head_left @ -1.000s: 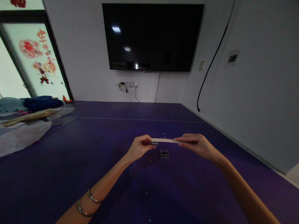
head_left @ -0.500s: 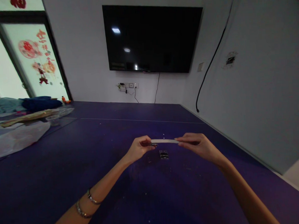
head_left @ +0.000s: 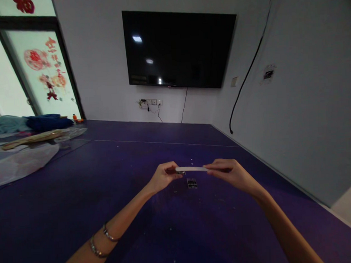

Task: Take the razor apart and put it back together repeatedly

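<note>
A thin, pale strip (head_left: 192,169) is stretched level between my two hands, above the purple surface. My left hand (head_left: 163,177) pinches its left end. Just under that end, at the left fingertips, a small shiny metallic piece (head_left: 181,172) shows; its kind is too small to make out. The right end sits between the thumb and fingers of my right hand (head_left: 227,170). Below the strip, a small dark piece with clear or shiny edges (head_left: 192,183) lies on the surface.
Small pale specks dot the purple surface (head_left: 107,170). At the far left lie plastic sheeting (head_left: 24,165), a flat tan bundle (head_left: 33,139) and blue cloth (head_left: 50,122). A black cable (head_left: 246,78) hangs by the right wall, and a television (head_left: 180,49) is mounted ahead.
Both hands still grip the strip and have barely moved. The strip sits slightly lower in view, while the whole scene has shifted down a little, as from a small head tilt.
</note>
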The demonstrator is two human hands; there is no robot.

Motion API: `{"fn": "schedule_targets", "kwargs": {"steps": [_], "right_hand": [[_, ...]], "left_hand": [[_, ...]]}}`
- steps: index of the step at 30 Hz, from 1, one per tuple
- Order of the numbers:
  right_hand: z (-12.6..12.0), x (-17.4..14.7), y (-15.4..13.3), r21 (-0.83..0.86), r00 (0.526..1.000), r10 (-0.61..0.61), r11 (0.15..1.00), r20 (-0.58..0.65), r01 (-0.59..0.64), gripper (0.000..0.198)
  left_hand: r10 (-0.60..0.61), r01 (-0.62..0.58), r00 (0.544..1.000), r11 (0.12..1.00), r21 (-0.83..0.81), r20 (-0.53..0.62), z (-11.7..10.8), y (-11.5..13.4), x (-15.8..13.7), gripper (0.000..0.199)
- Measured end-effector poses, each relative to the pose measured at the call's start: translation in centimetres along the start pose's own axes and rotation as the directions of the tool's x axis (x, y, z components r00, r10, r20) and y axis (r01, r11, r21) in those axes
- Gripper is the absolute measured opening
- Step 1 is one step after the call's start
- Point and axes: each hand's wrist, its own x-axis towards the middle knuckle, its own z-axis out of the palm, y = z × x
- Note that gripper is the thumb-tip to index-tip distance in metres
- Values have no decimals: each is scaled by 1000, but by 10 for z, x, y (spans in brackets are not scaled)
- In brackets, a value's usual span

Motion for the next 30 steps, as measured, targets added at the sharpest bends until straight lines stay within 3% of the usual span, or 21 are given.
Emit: {"fn": "schedule_targets", "kwargs": {"steps": [4, 9, 13, 18, 23, 28, 30], "right_hand": [[-1, 0, 2, 20, 998, 34, 999, -56, -33, 29], [-2, 0, 1, 70, 1000, 16, 997, 4, -16, 30], [-2, 0, 3, 57, 998, 30, 998, -53, -27, 29], [-4, -1, 0, 94, 1000, 16, 995, 14, -17, 29], [-4, 0, 3, 71, 999, 33, 997, -36, -30, 29], [-5, 0, 5, 91, 1000, 9, 996, 28, -12, 29], [-5, 0, 6, 85, 1000, 29, 996, 0, -29, 28]], "left_hand": [[-9, 9, 1000, 999, -33, 2, 0, -2, 0, 16], [12, -12, 1000, 999, -33, -8, 0, -3, 0, 17], [0, 0, 1000, 997, -77, 7, 1, 0, -1, 15], [4, -3, 1000, 996, -89, 17, 1, -1, -1, 15], [-8, 9, 1000, 996, -91, 13, 0, -3, 0, 15], [-9, 8, 1000, 998, -55, -5, 1, -1, 0, 16], [-16, 16, 1000, 998, -62, 2, 1, 0, -1, 15]]}}
